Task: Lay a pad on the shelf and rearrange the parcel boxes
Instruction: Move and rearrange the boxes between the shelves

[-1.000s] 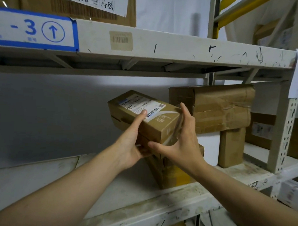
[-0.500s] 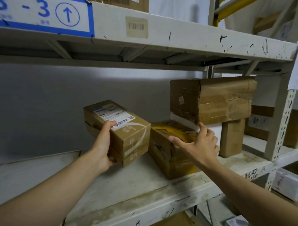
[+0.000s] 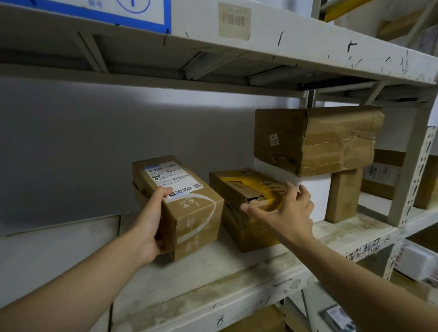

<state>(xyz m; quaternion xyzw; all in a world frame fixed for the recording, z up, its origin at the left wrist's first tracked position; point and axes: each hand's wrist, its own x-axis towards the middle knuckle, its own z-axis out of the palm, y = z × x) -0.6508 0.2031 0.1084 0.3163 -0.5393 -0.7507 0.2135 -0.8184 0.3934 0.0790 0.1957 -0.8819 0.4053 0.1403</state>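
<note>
labelled box [image 3: 182,204]: held by left hand [image 3: 150,225], thumb curled over top near the label, fingers wrapped round near-left side; bottom on or just above shelf [image 3: 216,272], cannot tell which; sits left of yellow-tape box, narrow gap btwn
yellow-tape box [image 3: 242,209]: flat on shelf, torn at near top corner; right hand [image 3: 286,210] laid on its near-right top edge, fingers spread & only lightly bent, thumb stretched left along the edge; no clear grip seen
white box [image 3: 313,197]: just behind/right of yellow-tape box, touching it; partly hidden by right hand
big box [image 3: 331,139]: crumpled, taped; stacked on white box & on upright box [image 3: 343,196]
upright box: stood on end, right of white box, touching it
pad: not made out in shot
shelf: white, scuffed & dirty along front edge; upper shelf [image 3: 295,41] above w/ barcode sticker [image 3: 234,20] & blue-edged sign [image 3: 123,10]
post [image 3: 416,169]: perforated, right of the stack; more brown boxes beyond it, blurred
</note>
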